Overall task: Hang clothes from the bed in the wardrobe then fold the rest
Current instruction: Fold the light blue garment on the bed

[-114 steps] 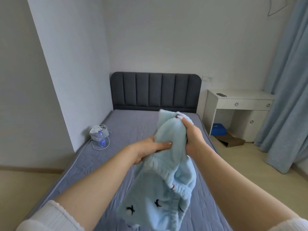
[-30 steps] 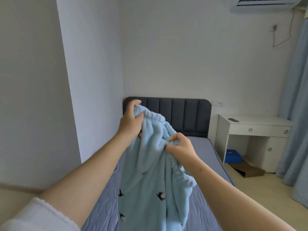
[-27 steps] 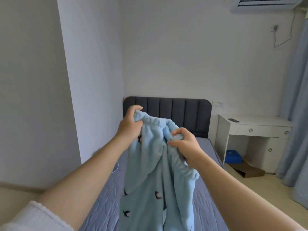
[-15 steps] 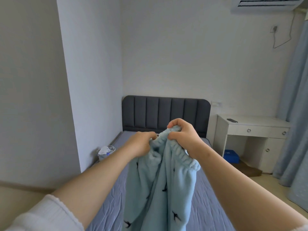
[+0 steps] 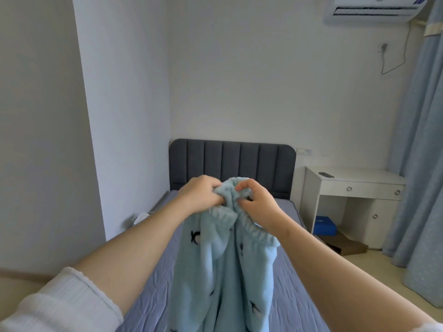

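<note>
— Where do we have the pale blue fleece trousers [image 5: 230, 271]?
— Up at our twelve o'clock, above the bed [image 5: 287, 295], with the legs hanging down.
— How do we hold them?
— Our left hand [image 5: 200, 194] grips the bunched waistband. Our right hand [image 5: 257, 202], just beside it at three o'clock, pinches the same elastic edge.

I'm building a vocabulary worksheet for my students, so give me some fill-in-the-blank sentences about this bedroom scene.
1. The left hand and the right hand both grip a light ____ garment.
2. It hangs over the bed, whose headboard is dark ____.
3. A blue box sits under the white ____.
Missing words: blue; grey; desk.
</note>
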Demonstrator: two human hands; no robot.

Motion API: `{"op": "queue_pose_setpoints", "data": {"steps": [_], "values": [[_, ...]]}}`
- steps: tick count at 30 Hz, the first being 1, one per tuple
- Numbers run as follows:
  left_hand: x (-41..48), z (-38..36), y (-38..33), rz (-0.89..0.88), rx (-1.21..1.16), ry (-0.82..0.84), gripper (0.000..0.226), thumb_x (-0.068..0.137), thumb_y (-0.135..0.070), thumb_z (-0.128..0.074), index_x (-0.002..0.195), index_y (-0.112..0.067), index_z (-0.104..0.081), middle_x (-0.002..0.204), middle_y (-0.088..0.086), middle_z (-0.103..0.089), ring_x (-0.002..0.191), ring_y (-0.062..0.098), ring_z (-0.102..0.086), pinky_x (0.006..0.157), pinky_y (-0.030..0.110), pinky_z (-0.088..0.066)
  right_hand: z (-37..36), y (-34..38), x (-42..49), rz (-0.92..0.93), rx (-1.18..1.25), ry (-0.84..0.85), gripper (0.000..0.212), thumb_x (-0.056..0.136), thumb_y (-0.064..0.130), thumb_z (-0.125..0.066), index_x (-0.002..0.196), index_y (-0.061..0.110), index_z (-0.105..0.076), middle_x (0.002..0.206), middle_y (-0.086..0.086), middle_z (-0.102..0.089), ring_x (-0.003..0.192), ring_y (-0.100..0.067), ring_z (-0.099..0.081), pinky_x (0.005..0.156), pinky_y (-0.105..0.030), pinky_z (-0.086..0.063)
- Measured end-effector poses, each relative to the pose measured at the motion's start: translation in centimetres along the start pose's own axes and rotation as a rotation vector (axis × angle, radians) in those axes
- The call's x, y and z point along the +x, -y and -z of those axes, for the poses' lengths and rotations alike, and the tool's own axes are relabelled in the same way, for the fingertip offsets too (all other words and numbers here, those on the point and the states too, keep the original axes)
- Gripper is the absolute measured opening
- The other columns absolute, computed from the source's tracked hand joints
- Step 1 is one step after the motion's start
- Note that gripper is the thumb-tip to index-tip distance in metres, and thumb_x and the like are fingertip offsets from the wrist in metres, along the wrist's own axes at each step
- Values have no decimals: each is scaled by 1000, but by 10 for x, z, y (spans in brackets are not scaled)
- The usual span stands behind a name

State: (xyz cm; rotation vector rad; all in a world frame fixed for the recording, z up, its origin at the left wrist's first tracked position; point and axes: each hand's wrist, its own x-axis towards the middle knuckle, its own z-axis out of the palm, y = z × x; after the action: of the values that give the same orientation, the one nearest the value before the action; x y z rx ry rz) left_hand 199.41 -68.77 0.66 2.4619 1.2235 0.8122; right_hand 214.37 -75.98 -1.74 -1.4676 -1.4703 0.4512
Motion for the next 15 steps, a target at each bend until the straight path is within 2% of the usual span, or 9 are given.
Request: {"op": "queue_pose_setpoints", "data": {"steps": [1,3,4,6,8,10,12,15], "values": [[4,5,-3,3,-71,-39,26,71,-26,-66,51,-25,-50,51,-9,-47,55,9,-43,54,25,-33,1,0,0,-19,32,25,26,84,15,-62,92,36,-47,70,10,-47,59,-3,-48,52,-17,-38],[10,17,-9,-6,-118,-93,26,70,-22,-65,51,-25,-48,49,-10,-45,52,9,-41,56,27,-34,6,1,1,-48,29,84,45,76,24,-73,105,35,-42,92,7,-52,79,-6,-55,63,-21,-46],[13,24,-11,-20,-118,-116,22,72,-20,-64,54,-25,-51,52,-10,-49,54,9,-44,57,28,-37,8,1,2,-48,-43,106,48,72,24,-75,105,35,-42,94,6,-53,83,-8,-56,68,-24,-49],[19,38,-15,-33,-93,-154,11,75,-16,-60,68,-24,-59,68,-7,-62,66,12,-55,65,30,-45,11,4,4,-52,-214,66,37,72,22,-72,95,35,-46,88,7,-55,84,-15,-56,80,-37,-49],[24,49,-16,-21,-33,-188,14,77,-14,-54,77,-26,-61,80,-7,-65,77,15,-58,69,31,-47,16,10,7,-76,-326,-55,23,76,19,-60,87,36,-48,90,6,-56,85,-19,-52,87,-42,-41],[26,60,-17,3,56,-207,19,79,-15,-48,80,-29,-60,82,-11,-62,78,14,-57,62,27,-42,24,17,11,-85,-421,-167,18,79,19,-48,87,34,-53,101,3,-54,87,-20,-49,84,-40,-29],[29,72,-20,-2,212,-209,24,78,-11,-43,81,-30,-57,82,-11,-58,78,15,-54,56,24,-33,37,27,16,-83,-531,-239,30,82,21,-41,99,37,-59,108,2,-51,96,-22,-49,79,-39,-20],[34,92,-28,-56,505,-195,30,74,-2,-40,82,-27,-54,84,-8,-54,80,18,-50,54,24,-28,54,47,27,-88,-643,-292,43,85,21,-36,119,40,-55,115,-2,-50,108,-26,-48,81,-40,-19]]}}
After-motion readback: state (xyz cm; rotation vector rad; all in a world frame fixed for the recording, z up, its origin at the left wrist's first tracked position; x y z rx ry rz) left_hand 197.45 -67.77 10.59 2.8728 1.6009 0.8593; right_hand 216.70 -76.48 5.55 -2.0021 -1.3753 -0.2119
